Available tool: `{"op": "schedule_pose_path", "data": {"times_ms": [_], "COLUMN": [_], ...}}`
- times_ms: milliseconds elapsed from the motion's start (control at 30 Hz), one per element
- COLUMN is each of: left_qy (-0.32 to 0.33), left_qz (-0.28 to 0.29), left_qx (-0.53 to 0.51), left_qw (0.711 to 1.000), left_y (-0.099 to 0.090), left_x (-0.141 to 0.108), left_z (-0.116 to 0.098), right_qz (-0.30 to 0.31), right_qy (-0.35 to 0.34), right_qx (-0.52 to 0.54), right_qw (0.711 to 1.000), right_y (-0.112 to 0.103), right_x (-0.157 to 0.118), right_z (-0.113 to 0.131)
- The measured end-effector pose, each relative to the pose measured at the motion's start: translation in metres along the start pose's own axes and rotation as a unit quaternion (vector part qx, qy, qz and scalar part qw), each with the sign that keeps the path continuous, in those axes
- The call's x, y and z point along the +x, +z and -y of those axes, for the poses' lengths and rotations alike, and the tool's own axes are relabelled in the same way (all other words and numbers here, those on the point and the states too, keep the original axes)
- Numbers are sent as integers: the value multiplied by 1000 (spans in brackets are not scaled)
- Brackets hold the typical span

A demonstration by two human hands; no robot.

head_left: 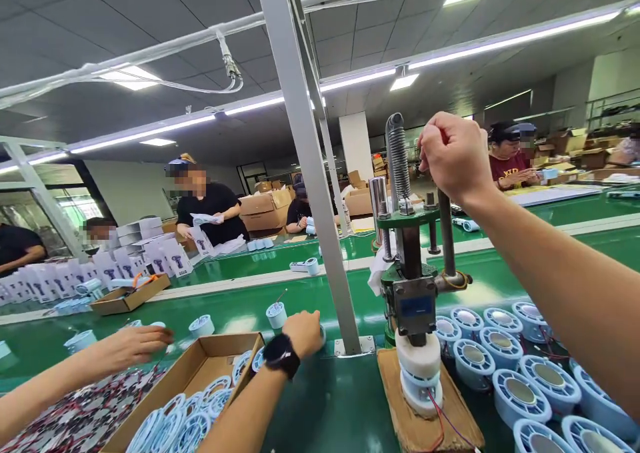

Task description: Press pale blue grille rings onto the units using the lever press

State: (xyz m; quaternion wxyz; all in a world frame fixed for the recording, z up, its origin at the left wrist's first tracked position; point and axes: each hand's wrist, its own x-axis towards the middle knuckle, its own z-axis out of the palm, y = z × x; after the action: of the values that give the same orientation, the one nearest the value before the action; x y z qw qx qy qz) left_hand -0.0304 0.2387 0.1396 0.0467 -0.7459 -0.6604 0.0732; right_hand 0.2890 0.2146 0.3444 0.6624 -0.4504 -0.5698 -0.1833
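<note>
My right hand [455,153] is closed around the top of the lever [447,233] of a hand press [415,303]. Under the press's white pad [419,354], a light blue fan housing [423,396] with red and dark wires sits on a cardboard-covered base [393,396]. My left hand [303,333], below a black watch, reaches over the green belt with its fingers curled. A light blue round housing [323,335] shows just past these fingers, mostly hidden by them. Below lies a cardboard box [200,354] of light blue fan rings [195,416].
Several light blue housings with metal discs [520,390] stand right of the press. A grey post [320,173] rises between my hands. A co-worker's hand [125,346] reaches in from the left, above a heap of wired parts [75,416]. Other people work across the belt [250,280].
</note>
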Motion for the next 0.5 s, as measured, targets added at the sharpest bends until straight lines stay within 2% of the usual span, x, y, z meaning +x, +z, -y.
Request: {"op": "schedule_pose_path", "data": {"times_ms": [133, 233, 300, 333, 400, 433, 500], "left_qy": [22, 37, 31, 25, 13, 8, 12], "left_qz": [-20, -34, -50, -59, -76, -84, -86], "left_qx": [-4, -39, -66, -81, -113, -126, -156], "left_qw": [1000, 998, 996, 995, 991, 988, 984], "left_y": [16, 32, 40, 43, 47, 49, 53], "left_x": [-47, -61, -64, -65, -69, -73, -82], "left_z": [-15, -24, -23, -21, -15, -11, -7], "right_qz": [-14, 10, 34, 39, 39, 32, 60], "right_qy": [3, 15, 15, 9, 10, 24, 132], "right_qx": [-14, -35, -42, -40, -29, -16, -7], "right_qw": [1000, 999, 998, 998, 999, 999, 989], "right_y": [10, 4, -11, -21, -42, -49, -52], "right_x": [2, 8, -2, -17, -74, -114, -205], "right_z": [-6, -4, 5, 12, 26, 31, 30]}}
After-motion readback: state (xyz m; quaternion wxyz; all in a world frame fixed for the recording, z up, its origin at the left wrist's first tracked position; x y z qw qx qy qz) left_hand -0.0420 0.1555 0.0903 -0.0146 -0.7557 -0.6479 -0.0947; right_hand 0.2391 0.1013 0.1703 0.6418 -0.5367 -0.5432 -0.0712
